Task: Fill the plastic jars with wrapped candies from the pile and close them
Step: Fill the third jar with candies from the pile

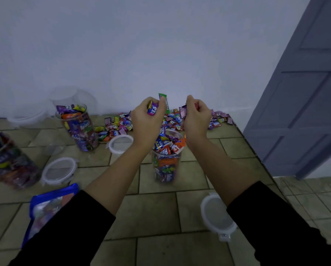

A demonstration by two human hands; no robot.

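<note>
Right, left hand [147, 121] curls round crinkly foil candies [153, 110]; right hand [196, 120] pinches a pink wrapper [183, 112]. Clear plastic jar [167, 167] sits below my fingers, heaped w/ glossy sweets.

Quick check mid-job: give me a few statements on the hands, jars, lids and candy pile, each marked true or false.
1. The left hand and the right hand both hold wrapped candies. True.
2. The middle jar below the hands is almost empty. False: candies heap above its rim.
3. The back-left jar has its lid on. False: it is open, with candies poking out of the top.
4. A loose lid lies on the tiled floor at the lower right. True.
5. The candy pile by the wall is used up. False: many candies remain there.
</note>
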